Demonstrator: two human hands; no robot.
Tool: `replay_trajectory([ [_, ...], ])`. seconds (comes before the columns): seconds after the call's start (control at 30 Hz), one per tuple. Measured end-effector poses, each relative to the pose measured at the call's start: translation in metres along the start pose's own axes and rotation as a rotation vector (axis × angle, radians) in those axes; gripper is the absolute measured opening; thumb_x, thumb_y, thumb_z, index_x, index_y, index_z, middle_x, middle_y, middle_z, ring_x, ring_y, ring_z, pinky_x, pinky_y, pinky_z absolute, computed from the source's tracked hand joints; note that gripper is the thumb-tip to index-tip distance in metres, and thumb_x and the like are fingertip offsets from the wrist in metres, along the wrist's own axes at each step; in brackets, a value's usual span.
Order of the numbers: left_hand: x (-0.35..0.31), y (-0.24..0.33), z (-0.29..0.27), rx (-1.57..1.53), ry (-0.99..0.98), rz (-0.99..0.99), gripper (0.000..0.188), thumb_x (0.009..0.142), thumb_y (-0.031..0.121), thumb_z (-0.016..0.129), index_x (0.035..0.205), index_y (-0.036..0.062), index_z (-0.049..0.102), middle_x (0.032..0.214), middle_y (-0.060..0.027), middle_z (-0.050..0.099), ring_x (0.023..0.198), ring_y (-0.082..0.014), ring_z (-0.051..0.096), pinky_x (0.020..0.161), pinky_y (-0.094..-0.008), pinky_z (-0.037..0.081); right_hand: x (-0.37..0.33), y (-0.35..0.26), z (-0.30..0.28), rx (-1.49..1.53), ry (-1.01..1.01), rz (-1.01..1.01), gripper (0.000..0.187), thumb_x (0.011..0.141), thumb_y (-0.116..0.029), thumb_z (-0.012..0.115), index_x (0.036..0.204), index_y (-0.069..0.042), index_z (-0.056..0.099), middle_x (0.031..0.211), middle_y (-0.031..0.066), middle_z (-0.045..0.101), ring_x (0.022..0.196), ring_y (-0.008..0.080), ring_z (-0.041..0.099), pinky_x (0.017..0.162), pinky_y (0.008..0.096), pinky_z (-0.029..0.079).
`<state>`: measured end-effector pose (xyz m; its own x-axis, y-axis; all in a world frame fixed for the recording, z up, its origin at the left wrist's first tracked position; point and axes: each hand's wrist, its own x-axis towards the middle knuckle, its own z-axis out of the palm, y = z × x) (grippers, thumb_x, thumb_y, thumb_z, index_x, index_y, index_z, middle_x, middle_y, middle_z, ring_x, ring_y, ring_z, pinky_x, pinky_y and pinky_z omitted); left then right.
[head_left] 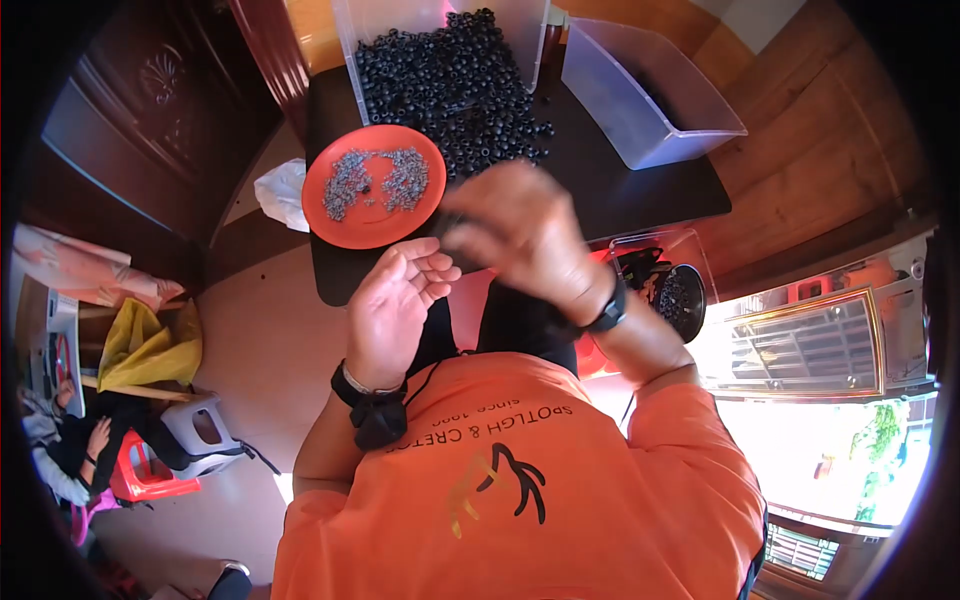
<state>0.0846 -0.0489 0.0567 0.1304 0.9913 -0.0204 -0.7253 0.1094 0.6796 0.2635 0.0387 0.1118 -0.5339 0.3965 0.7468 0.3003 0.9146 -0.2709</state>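
My left hand [388, 315] is turned palm up just in front of the orange plate, its fingers loosely curled and apart, with nothing seen on the palm. Close by on the right, my right hand [525, 235] is blurred by motion, its thumb and fingers drawn together. A small dark shape shows at those fingertips, too smeared to name. Small grey metal-looking pieces [407, 180] lie in two heaps on the orange plate [372, 235]. Behind the plate, many small black ring-like parts [440, 70] spill from a clear plastic bin [350, 45] lying on its side onto the dark table.
A second translucent bin [650, 150] stands at the table's [640, 205] right with dark parts inside. Below the table edge on the right is a black bowl [683, 305] of small pieces. White plastic [283, 195] lies left of the plate. Another person [75, 450] sits far left near stools.
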Motion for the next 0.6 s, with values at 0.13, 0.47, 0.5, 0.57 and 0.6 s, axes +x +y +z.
replay_trajectory([
  [0.13,-0.011,0.011,-0.029,-0.003,0.076,0.024,0.030,0.097,0.025,0.043,0.109,0.0004,0.055,0.104,-0.0118,0.061,0.098,-0.0246,0.059,0.086,-0.0343,0.044,0.034,0.080,-0.082,-0.598,0.216,0.002,0.020,0.079,-0.014,0.071,0.097,-0.006,0.070,0.092,0.0118,0.068,0.085,0.0288,0.064,0.076,0.0363,0.051],
  [0.47,-0.016,0.020,-0.054,-0.056,0.177,0.073,0.025,0.096,0.023,0.042,0.102,0.0021,0.055,0.100,-0.0112,0.061,0.096,-0.0251,0.060,0.085,-0.0344,0.045,0.050,0.152,-0.053,-0.332,-0.052,0.342,0.017,0.084,-0.018,0.065,0.094,-0.006,0.071,0.090,0.0118,0.069,0.084,0.0262,0.066,0.074,0.0339,0.052],
  [0.5,-0.015,0.020,-0.053,-0.058,0.177,0.057,0.024,0.096,0.022,0.042,0.101,0.0023,0.055,0.099,-0.0113,0.061,0.096,-0.0251,0.060,0.084,-0.0344,0.045,0.050,0.147,-0.034,-0.273,-0.135,0.336,0.017,0.083,-0.017,0.066,0.094,-0.006,0.071,0.090,0.0113,0.069,0.082,0.0250,0.066,0.073,0.0326,0.052],
  [0.57,-0.016,0.020,-0.055,-0.054,0.188,0.057,0.024,0.096,0.022,0.042,0.101,0.0022,0.055,0.098,-0.0112,0.060,0.095,-0.0250,0.060,0.084,-0.0344,0.045,0.053,0.137,0.005,-0.161,-0.252,0.274,0.016,0.081,-0.017,0.065,0.091,-0.007,0.071,0.087,0.0108,0.069,0.081,0.0271,0.066,0.073,0.0353,0.052],
  [0.6,-0.017,0.021,-0.056,-0.052,0.193,0.058,0.024,0.096,0.022,0.042,0.101,0.0020,0.055,0.098,-0.0112,0.060,0.095,-0.0249,0.060,0.084,-0.0344,0.045,0.056,0.131,0.022,-0.114,-0.286,0.222,0.017,0.079,-0.018,0.063,0.089,-0.008,0.071,0.086,0.0107,0.070,0.081,0.0305,0.066,0.074,0.0392,0.052],
])
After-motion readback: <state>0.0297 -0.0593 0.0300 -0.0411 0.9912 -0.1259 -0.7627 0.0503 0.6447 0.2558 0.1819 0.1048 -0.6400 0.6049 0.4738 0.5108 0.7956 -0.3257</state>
